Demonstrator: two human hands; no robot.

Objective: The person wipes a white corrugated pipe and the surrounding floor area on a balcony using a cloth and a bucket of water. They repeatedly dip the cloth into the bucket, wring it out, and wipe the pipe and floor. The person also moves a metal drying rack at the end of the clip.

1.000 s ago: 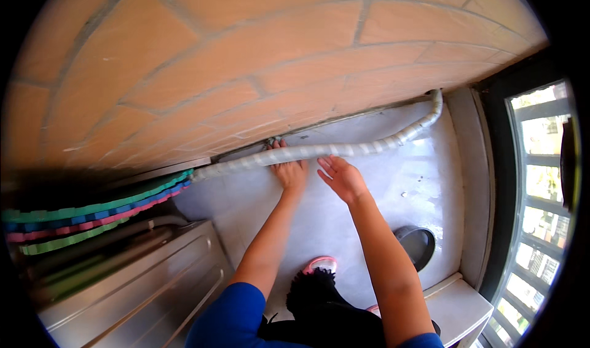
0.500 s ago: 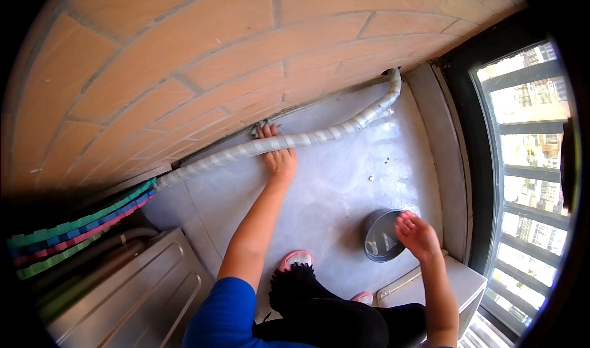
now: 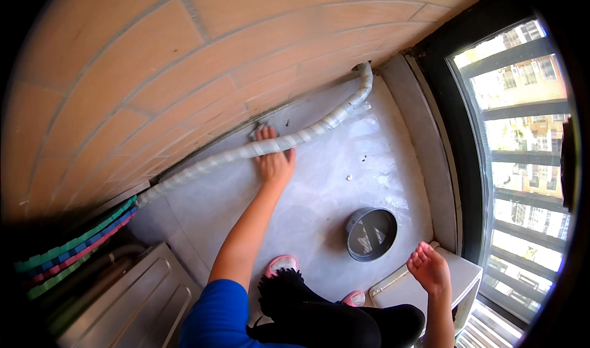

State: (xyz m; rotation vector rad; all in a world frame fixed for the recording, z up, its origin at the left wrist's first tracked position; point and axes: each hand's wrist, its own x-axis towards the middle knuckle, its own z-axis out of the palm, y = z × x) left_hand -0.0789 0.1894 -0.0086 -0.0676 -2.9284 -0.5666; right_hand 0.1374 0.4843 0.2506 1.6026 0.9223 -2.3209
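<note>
My left hand reaches beneath a wrapped white pipe. Its fingers are stretched out on the floor, their tips near the foot of the wall. Under the fingertips shows a bit of a crumpled grey thing, perhaps a rag, mostly covered by the hand. My right hand hangs in the air at the lower right, fingers loosely bent and nothing in them. Nearest to it is a round grey bucket, standing on the floor with water in it.
The pipe runs along the orange brick wall to a hole near the corner. A slatted window is at the right, above a low white box. Folded coloured mats and a metal panel stand at the left. Small specks dot the grey floor.
My right hand has moved away from over the bucket, whose whole rim now shows. My left hand has shifted slightly along the wall's foot; the view has turned a little.
</note>
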